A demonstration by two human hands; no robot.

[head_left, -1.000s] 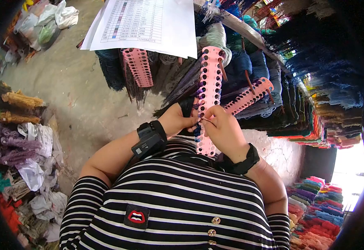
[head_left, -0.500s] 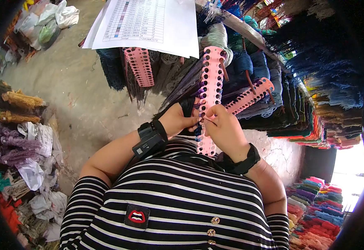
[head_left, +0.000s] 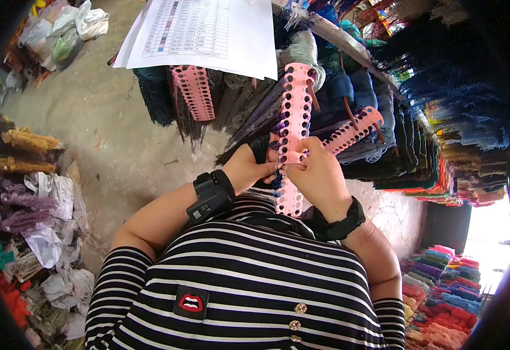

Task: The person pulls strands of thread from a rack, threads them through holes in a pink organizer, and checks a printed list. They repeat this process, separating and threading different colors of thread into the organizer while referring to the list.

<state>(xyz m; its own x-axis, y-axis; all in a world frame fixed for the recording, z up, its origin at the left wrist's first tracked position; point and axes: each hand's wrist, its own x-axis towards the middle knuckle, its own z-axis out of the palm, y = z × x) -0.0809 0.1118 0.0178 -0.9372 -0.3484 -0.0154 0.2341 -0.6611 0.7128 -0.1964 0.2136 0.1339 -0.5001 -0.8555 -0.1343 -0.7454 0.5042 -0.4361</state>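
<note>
A long pink thread card [head_left: 295,111] with holes down both edges runs upright in front of my striped top. Purple and dark threads are looped through holes on its left edge. My left hand [head_left: 248,168] is closed at that edge, thumb and fingers gripping the card, with a dark bundle of thread [head_left: 259,148] beside its fingers. My right hand [head_left: 320,174] lies across the card's lower half, thumb and forefinger pinched on what looks like a thin thread. The fingertips of both hands nearly meet, so the thread between them is mostly hidden.
Printed sheets [head_left: 199,35] lie at the top over hanging yarn. Two more pink cards, one on the left [head_left: 194,93] and one on the right [head_left: 354,129], rest by the skeins. Colored skeins [head_left: 453,116] hang at right. Plastic bags [head_left: 68,32] sit on the floor.
My right hand has shifted slightly up and its fingers have curled in closer over the card. The left hand and the card stay almost in place.
</note>
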